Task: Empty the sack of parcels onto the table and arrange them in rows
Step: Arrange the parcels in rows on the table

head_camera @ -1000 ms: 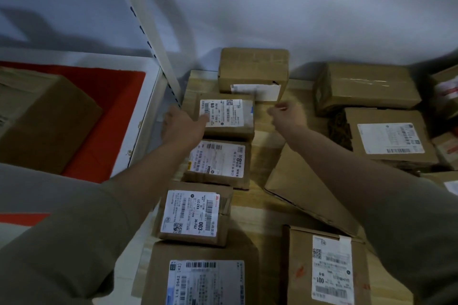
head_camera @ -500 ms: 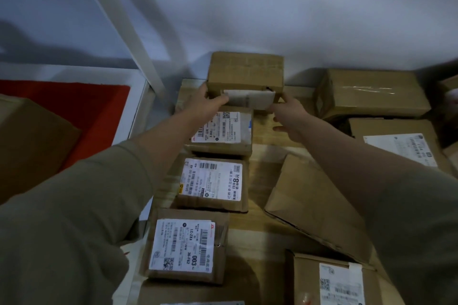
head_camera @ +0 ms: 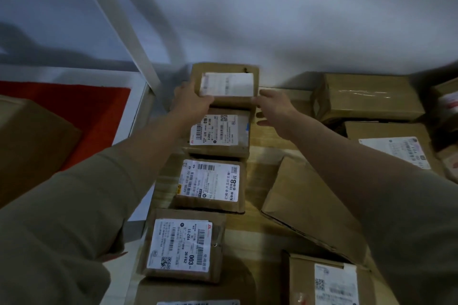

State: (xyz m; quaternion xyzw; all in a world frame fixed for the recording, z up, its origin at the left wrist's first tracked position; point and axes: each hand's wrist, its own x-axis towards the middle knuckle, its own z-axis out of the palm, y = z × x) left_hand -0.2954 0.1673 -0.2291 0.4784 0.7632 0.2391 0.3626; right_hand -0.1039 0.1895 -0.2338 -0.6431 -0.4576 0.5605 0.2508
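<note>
At the far left, part of a large brown box (head_camera: pixel 32 146) is seen resting on a red mat (head_camera: pixel 81 116) on a white shelf. A white upright post (head_camera: pixel 119 22) rises between that shelf and a wooden table (head_camera: pixel 267 146).

Along the table's left edge a column of cardboard parcels is laid label-up: nearest, a parcel marked 003 (head_camera: pixel 182 245); beyond it, a parcel with a large 8 on its label (head_camera: pixel 210 184); then a parcel with a barcode label (head_camera: pixel 218 132). At the far end of the column, against the wall, a blurred-label box (head_camera: pixel 226 85) is held tilted with its white label facing the camera.

The left hand (head_camera: pixel 192 103) is curled round this box's left side, the thumb laid over its lower front edge. The right hand (head_camera: pixel 273 106) is pressed to the box's right side; its lower fingers are spread loosely away from the box, and whether the rest are curled round the edge cannot be told. Both arms are covered by olive sleeves.

To the right, a plain brown parcel (head_camera: pixel 304 208) lies at an angle in the middle of the table, a labelled box (head_camera: pixel 329 282) sits near the bottom edge, and a taped box (head_camera: pixel 366 98) with more parcels is grouped at the far right.
</note>
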